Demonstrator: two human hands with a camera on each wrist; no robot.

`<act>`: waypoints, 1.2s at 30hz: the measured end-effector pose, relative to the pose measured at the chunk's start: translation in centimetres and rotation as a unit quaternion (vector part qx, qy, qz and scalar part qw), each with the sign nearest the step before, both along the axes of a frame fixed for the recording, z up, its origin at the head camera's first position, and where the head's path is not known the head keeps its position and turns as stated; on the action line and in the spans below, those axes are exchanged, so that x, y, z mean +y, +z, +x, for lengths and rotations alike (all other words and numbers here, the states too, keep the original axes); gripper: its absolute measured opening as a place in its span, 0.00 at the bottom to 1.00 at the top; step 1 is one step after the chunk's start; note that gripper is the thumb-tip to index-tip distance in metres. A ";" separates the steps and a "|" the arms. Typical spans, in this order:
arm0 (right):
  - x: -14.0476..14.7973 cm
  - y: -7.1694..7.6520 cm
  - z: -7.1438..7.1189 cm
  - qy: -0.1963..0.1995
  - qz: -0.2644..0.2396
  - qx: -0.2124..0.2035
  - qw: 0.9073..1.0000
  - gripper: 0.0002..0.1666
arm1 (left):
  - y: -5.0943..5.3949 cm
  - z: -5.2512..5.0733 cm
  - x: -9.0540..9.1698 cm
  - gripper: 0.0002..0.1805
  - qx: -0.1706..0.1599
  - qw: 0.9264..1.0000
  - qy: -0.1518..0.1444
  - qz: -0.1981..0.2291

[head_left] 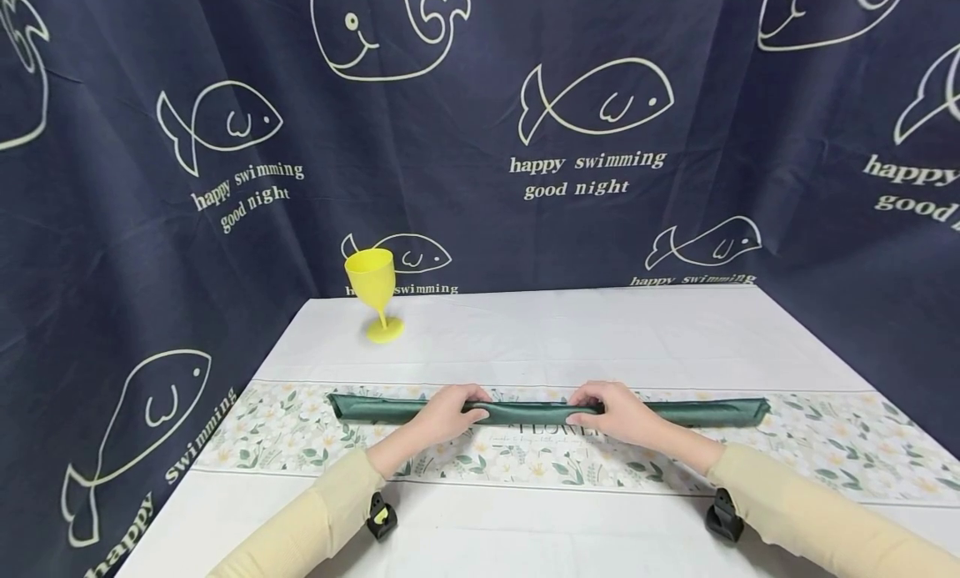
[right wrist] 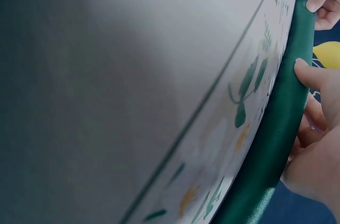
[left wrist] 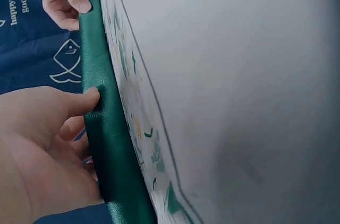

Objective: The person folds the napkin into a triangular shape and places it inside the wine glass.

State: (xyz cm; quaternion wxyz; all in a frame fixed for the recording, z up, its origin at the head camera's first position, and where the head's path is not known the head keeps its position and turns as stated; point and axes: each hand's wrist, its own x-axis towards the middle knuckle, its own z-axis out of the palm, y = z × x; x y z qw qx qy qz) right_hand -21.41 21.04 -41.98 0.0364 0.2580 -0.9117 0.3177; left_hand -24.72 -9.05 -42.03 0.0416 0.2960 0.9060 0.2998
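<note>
A long, narrow roll of shiny dark green fabric [head_left: 525, 414] lies crosswise on the table's floral band. My left hand [head_left: 448, 413] pinches it left of its middle, thumb on the near side and fingers over the far side. My right hand [head_left: 611, 411] grips it the same way, right of the middle. In the left wrist view the thumb of the left hand [left wrist: 48, 144] presses the smooth green surface. The right wrist view shows the right hand [right wrist: 321, 128] with its thumb on the roll and its fingers behind. Both ends of the roll stick out beyond the hands.
A yellow goblet [head_left: 372, 286] stands upright at the back left of the white table [head_left: 570, 336]. The floral printed band [head_left: 832, 436] runs across the tabletop. Dark blue curtains [head_left: 480, 194] with white fish drawings hang behind and at both sides.
</note>
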 end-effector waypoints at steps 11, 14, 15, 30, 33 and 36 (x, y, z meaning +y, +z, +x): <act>-0.1 0.0 0.0 -0.018 0.010 0.003 1.000 0.13 | -0.1 -0.2 -0.2 0.15 -0.017 1.000 -0.004 0.021; -0.1 0.1 0.0 -0.021 0.012 0.002 1.000 0.13 | -0.1 -0.3 -0.2 0.13 -0.020 1.000 -0.003 0.021; -0.1 0.1 0.0 -0.021 0.012 0.001 1.000 0.14 | -0.1 -0.3 -0.2 0.13 -0.020 1.000 -0.002 0.021; -0.1 0.2 0.1 -0.016 0.002 -0.018 1.000 0.14 | -0.2 -0.2 -0.3 0.11 0.001 1.000 -0.015 0.020; -0.1 0.1 0.1 -0.009 -0.003 -0.017 1.000 0.13 | -0.2 -0.2 -0.3 0.12 0.008 1.000 -0.021 0.018; 0.0 0.1 0.1 -0.004 -0.006 -0.017 1.000 0.12 | -0.1 -0.2 -0.3 0.14 0.010 1.000 -0.021 0.008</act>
